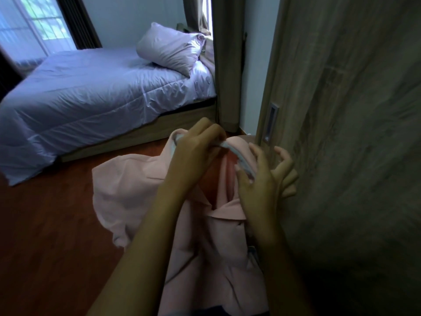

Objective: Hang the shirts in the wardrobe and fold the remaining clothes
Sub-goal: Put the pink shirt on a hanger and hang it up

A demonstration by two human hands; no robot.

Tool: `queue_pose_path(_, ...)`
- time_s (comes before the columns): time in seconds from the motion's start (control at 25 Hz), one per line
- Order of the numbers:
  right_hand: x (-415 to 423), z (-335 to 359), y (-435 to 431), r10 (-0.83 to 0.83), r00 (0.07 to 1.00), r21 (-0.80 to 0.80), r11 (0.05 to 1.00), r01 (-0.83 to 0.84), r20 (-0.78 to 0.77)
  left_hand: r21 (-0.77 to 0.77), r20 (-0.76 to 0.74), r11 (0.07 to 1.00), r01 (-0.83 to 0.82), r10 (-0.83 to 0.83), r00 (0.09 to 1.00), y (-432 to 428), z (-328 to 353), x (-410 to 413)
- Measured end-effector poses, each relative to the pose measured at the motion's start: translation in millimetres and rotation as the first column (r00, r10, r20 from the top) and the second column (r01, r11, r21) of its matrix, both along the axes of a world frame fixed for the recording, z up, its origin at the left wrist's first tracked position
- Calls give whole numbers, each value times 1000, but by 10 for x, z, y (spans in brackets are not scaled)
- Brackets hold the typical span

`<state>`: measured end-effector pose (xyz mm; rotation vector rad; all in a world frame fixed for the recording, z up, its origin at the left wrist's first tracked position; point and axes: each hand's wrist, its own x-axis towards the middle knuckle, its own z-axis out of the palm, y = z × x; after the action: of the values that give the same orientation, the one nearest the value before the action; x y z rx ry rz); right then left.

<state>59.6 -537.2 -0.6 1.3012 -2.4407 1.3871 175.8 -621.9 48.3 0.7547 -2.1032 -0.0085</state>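
A pale pink shirt hangs in front of me over the wooden floor, its front open and its collar up near my hands. My left hand grips the collar at the top, together with a pale blue band that looks like a hanger inside the shirt. My right hand is at the shirt's right shoulder with fingers spread and lightly bent, thumb side touching the cloth and the pale blue band. The wardrobe's sliding door stands directly to the right, with a metal recessed handle.
A bed with a light blue cover and a pillow fills the left background. A narrow wooden panel and a curtain stand behind the shirt. Reddish wooden floor lies open to the left.
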Motion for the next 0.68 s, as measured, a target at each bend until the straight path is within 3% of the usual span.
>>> queue_pose_path(0.12, 18, 13, -30, -46, 995, -215, 976, 25, -92, -43, 16, 998, 37, -36, 999, 121, 131, -69)
queue_pose_path(0.28, -38, 137, 30, 109, 991, -415, 900, -131, -78, 3, 88, 998, -61, 60, 994, 116, 117, 158)
queue_pose_path(0.48, -13, 323, 137, 179, 983, -383, 911, -153, 32, -63, 202, 973, -221, 229, 952, 48, -91, 552)
queue_pose_path(0.68, 39, 421, 325, 192, 981, -326, 930, -170, 37, 117, 18, 989, -91, 89, 996, 303, -45, 772)
